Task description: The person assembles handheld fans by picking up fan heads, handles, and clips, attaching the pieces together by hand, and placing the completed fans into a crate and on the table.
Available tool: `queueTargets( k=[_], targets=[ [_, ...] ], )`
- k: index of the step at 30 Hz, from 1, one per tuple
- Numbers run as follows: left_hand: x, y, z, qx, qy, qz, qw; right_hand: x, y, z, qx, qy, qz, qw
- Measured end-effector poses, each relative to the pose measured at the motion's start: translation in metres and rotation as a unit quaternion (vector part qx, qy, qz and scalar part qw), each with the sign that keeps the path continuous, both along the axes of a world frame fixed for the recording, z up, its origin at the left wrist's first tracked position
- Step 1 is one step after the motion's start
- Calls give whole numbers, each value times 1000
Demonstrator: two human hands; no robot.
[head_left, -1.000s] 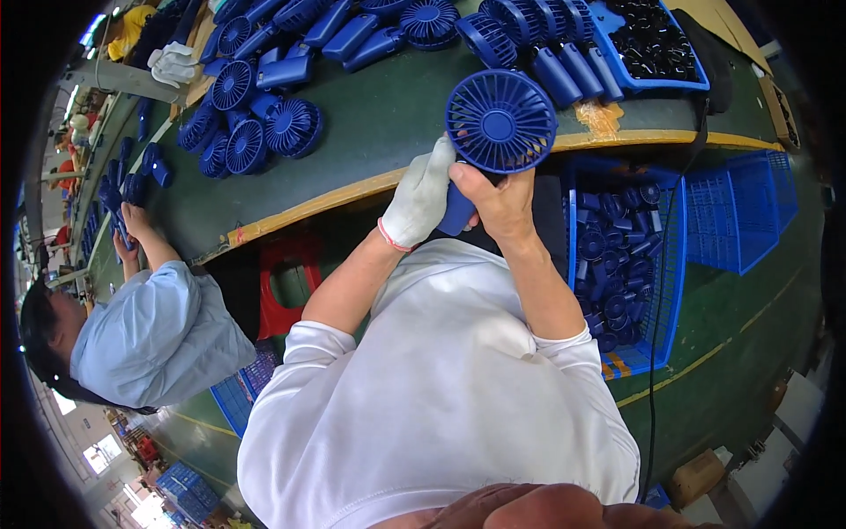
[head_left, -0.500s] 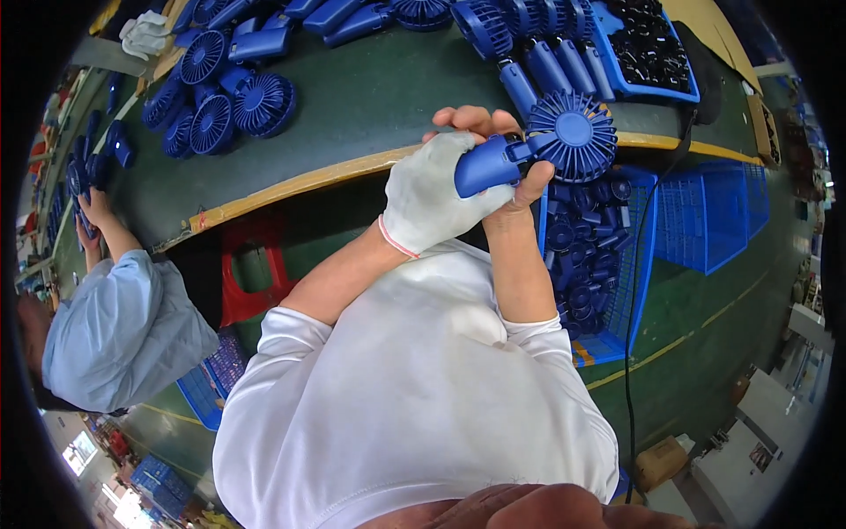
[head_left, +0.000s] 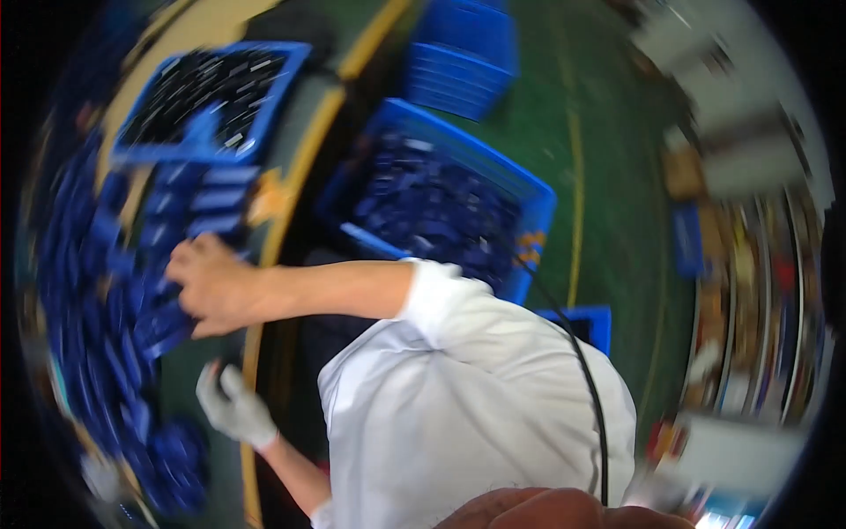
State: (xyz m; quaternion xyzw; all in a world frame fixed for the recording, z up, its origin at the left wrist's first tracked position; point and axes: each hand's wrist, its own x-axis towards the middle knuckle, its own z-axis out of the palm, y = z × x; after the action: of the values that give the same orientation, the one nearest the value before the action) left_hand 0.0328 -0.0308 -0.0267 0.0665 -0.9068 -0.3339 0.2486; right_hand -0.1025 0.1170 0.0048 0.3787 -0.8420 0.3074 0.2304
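Observation:
My bare right hand (head_left: 216, 280) reaches over the table, its fingers bent around a blue handheld fan (head_left: 165, 326) among other fans. Motion smears the fan, and its far end blends into the pile. Nearer me, my left hand (head_left: 233, 406), in a white glove, is raised near the table's edge, apart from the fans. Its finger and thumb curl round a small dark thing (head_left: 231, 379) too blurred to name. Rows of blue fans (head_left: 97, 326) lie left of both hands. Several blue handles (head_left: 220, 198) lie side by side beyond my right hand.
A blue tray (head_left: 273, 101) of small black parts sits on the far end of the table. Beside the yellow table edge (head_left: 308, 172) stands a blue crate (head_left: 538, 212) full of blue parts, with another blue crate (head_left: 458, 84) beyond. A black cable (head_left: 592, 388) hangs across the right side.
The view has swung to the right and blurred. My hands, both on one fan before, have separated: the right has carried it to the fans on the table, and the left has let go.

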Motion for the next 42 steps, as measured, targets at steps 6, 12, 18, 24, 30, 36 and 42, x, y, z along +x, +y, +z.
queueTargets(
  k=[6, 12, 18, 24, 30, 36, 42],
  targets=[
    [-18, -30, -7, 19, -107, -10, 994, -26, -6, -19, 101, -83, -52, 990],
    [-28, -30, -11, 42, -115, -8, 992, -22, 1, -6, 233, -117, -2, 965],
    [-25, -34, -15, 19, -119, 6, 993, 11, 28, -8, 189, -81, -25, 978],
    [-19, -18, -7, 44, -112, 7, 993, 95, 113, -46, 28, -97, -101, 990],
    [-27, -15, -13, 16, -102, 7, 995, 159, 218, -119, 43, -187, -327, 925],
    [-21, -27, -2, -71, -113, 54, 990, 165, 308, -218, 24, -545, -498, 675],
    [-27, -20, -3, -87, -135, 38, 986, 185, 378, -279, -51, -508, -663, 548]
  ],
)
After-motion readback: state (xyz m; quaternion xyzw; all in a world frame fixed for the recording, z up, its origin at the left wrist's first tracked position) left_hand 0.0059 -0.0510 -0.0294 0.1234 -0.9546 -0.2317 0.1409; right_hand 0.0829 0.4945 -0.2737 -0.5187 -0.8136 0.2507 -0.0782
